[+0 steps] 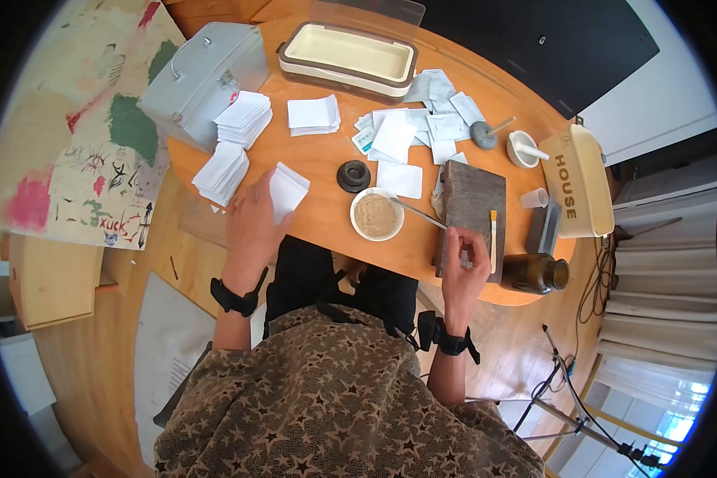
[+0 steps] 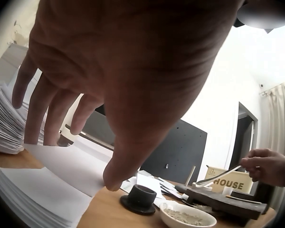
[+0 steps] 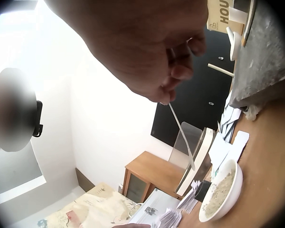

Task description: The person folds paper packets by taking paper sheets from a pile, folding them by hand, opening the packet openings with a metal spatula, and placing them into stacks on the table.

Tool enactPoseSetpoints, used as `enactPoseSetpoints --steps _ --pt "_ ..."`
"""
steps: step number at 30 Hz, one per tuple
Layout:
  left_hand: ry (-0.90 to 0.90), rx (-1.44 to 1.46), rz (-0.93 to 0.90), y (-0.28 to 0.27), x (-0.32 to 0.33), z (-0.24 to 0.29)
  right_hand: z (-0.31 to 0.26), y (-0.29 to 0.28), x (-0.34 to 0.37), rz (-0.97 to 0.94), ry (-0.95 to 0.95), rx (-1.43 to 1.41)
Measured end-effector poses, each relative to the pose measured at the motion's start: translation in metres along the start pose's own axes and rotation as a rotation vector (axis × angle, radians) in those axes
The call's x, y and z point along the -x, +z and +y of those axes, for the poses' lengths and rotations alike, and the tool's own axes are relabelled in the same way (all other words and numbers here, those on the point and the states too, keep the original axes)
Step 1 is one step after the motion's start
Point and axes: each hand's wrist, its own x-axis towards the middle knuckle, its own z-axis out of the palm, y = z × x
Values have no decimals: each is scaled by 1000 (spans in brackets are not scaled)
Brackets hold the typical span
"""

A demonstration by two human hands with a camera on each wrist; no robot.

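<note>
My left hand [image 1: 253, 219] grips a small piece of white paper [image 1: 289, 193] at the table's near edge. In the left wrist view its thumb lies at one side of the paper [image 2: 76, 164], fingertips at the other. My right hand [image 1: 464, 267] pinches a thin metal spatula [image 1: 422, 212] between thumb and fingers; its flattened tip [image 3: 191, 159] shows in the right wrist view. The spatula slants toward a white bowl [image 1: 376, 236] of pale brown powder [image 1: 374, 215]. Beside the bowl stands a round black holder [image 1: 354, 176].
Stacks of white paper [image 1: 219, 171] lie left, near a silver metal case [image 1: 207, 80]. A cream tray [image 1: 349, 54] stands behind; loose packets [image 1: 446, 127] lie scattered. Rightward are a dark slab [image 1: 476, 199] with a brush [image 1: 493, 239], a mortar [image 1: 519, 151] and a brown bottle [image 1: 534, 273].
</note>
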Motion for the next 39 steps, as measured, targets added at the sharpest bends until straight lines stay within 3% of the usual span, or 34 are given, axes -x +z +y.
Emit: enactPoseSetpoints --steps 10,39 --pt "-112 -104 -47 2 -1 -3 11 6 4 -56 50 -3" --pt "-41 -82 -47 21 7 -22 22 25 0 -109 61 42"
